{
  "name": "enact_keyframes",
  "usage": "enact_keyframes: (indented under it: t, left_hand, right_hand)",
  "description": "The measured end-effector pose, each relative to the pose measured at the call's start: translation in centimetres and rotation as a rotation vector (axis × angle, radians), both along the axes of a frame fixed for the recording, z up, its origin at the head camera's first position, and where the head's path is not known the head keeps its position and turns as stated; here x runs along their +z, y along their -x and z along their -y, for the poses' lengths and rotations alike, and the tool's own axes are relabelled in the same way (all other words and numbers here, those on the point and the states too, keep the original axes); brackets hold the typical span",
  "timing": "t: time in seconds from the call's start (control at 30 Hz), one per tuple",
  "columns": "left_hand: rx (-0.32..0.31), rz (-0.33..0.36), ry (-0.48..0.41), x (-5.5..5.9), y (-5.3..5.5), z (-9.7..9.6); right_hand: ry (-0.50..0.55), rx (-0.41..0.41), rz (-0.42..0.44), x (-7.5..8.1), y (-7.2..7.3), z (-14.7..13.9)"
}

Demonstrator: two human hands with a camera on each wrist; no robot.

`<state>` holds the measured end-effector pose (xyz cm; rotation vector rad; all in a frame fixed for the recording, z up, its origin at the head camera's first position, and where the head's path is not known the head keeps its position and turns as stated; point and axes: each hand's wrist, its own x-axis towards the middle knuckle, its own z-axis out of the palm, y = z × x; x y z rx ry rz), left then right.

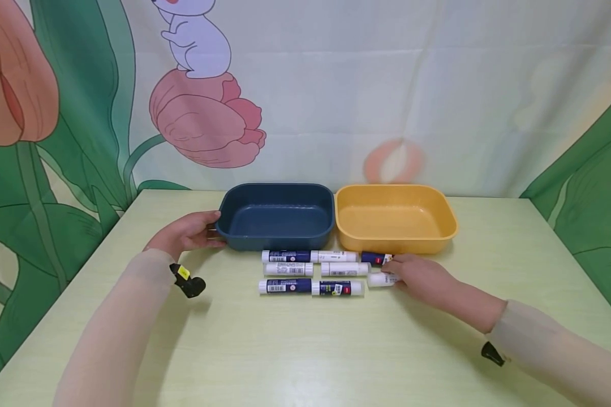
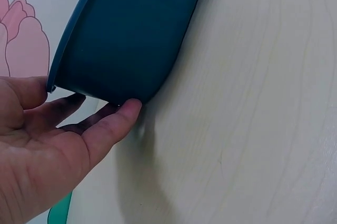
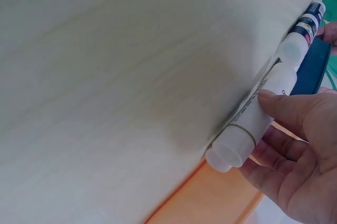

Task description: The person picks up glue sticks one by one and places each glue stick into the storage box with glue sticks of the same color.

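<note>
My left hand (image 1: pixel 187 233) rests against the left end of a dark blue bin (image 1: pixel 280 242); the left wrist view has its fingertips along the bin's end wall and the thumb by the rim. At the right end of some glue sticks, my right hand (image 1: pixel 421 278) pinches a white glue stick (image 3: pixel 258 110), thumb on one side and fingers on the other. Just behind it lies a navy glue stick (image 1: pixel 373 259), partly covered by the hand. Several more navy and white sticks, such as a white one (image 1: pixel 342 269) and a navy one (image 1: pixel 288 285), lie in rows to the left.
A yellow bin (image 1: pixel 394 244) stands right beside the blue one at the back of the table (image 1: pixel 305 350), close behind the glue sticks. Both bins have bare floors. A printed curtain (image 1: pixel 336 102) hangs behind the table.
</note>
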<state>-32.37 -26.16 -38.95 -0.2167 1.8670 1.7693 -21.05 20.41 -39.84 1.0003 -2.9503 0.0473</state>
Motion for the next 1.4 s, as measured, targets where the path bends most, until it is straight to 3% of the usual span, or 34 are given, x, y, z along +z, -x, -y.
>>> enact_keyframes:
  t: [0.63, 0.83, 1.1, 1.4]
  left_hand:
    - [-0.006, -0.03, 0.032, -0.3, -0.1, -0.1]
    - [-0.017, -0.032, 0.035, -0.3, 0.0, -0.2]
    - [-0.019, -0.035, 0.041, -0.1, 0.0, -0.2]
    - [-0.009, -0.015, 0.055, 0.2, 0.1, -0.4]
  right_hand:
    - [0.046, 0.036, 0.028, 2.5, 0.0, -0.9]
    - [0.057, 0.017, 0.08, 4.3, 0.2, -1.3]
    - [0.137, -0.089, 0.216, 7.5, 1.6, -2.0]
    - [0.115, -0.113, 0.223, 10.7, 3.3, -3.0]
